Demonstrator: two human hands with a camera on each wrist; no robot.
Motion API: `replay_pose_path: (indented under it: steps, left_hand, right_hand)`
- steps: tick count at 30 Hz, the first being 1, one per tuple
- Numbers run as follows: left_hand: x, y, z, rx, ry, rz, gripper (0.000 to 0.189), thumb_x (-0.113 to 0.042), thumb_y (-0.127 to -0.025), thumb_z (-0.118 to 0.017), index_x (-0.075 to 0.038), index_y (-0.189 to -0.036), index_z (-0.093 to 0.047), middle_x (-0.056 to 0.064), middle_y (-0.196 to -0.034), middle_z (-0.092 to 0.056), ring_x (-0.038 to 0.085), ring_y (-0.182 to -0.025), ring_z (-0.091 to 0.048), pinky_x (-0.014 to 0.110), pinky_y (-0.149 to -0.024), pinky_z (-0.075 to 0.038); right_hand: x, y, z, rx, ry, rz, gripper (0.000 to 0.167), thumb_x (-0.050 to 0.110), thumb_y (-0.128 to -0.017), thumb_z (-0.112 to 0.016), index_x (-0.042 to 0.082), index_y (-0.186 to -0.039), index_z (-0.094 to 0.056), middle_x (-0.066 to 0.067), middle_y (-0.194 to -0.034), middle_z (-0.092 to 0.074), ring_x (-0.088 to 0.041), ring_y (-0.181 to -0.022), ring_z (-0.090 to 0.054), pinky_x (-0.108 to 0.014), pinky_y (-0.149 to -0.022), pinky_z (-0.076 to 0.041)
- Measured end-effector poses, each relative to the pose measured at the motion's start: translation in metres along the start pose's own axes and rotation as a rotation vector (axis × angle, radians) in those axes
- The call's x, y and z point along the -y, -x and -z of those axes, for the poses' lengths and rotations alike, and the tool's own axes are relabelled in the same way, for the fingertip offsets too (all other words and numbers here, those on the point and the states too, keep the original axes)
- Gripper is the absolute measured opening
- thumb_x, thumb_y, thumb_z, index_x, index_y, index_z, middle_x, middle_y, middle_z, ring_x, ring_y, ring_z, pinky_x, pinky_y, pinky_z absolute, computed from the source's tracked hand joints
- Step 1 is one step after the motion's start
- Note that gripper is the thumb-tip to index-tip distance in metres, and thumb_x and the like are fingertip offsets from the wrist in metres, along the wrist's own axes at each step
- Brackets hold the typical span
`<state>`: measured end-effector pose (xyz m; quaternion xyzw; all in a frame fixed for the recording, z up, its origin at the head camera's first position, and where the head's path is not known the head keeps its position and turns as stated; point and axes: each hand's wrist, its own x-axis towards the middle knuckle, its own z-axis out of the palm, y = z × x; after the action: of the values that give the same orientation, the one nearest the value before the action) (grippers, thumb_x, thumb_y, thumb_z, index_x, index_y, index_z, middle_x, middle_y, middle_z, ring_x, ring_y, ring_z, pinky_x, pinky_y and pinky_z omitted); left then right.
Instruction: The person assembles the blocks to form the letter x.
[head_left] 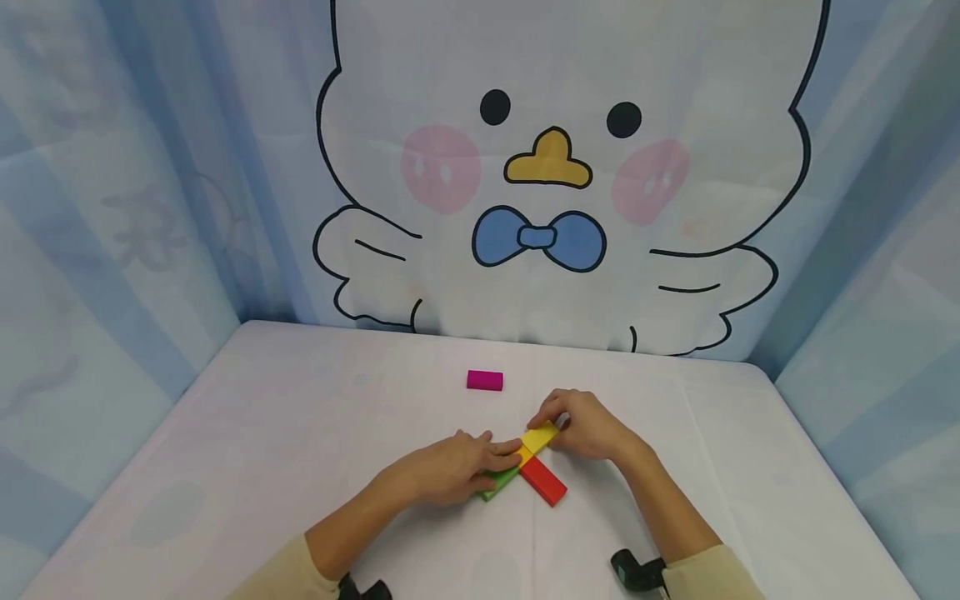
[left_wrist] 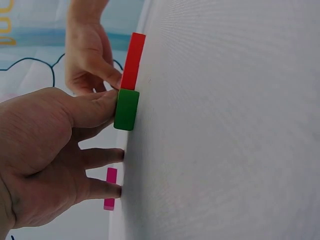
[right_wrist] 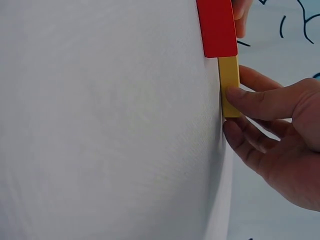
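Several coloured blocks touch on the white table. A green block (head_left: 500,483), an orange block (head_left: 525,452) and a yellow block (head_left: 539,436) form a slanting row, and a red block (head_left: 543,482) juts off it toward the near right. My left hand (head_left: 456,468) holds the green block, thumb on its near side, with fingers reaching over the orange one. In the left wrist view, two of its other fingertips (left_wrist: 120,191) rest on the table. My right hand (head_left: 588,425) pinches the far end of the yellow block between thumb and fingers.
A magenta block (head_left: 485,381) lies apart, farther back on the table (head_left: 360,392). Behind the table hangs a cloth (head_left: 555,300) printed with a cartoon bird, and curtains flank both sides. Dark wrist devices (head_left: 637,571) sit by the sleeves.
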<state>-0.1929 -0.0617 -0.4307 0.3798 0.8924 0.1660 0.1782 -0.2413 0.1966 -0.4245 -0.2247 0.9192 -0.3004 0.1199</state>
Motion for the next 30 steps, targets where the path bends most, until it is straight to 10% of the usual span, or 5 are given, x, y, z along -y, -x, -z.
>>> replay_pose_path:
  steps: [30]
  left_hand:
    - [-0.003,0.001,0.004,-0.014,0.083,0.013,0.051,-0.02,-0.105,-0.062,-0.033,-0.154,-0.052,-0.02,-0.164,-0.039,0.034,-0.151,-0.043,0.059,-0.122,-0.036]
  right_hand:
    - [0.004,0.018,0.0,-0.024,-0.061,-0.004,0.04,0.004,-0.089,-0.08,0.017,-0.127,-0.075,-0.005,-0.131,-0.067,-0.029,-0.122,-0.064,-0.041,-0.097,-0.061]
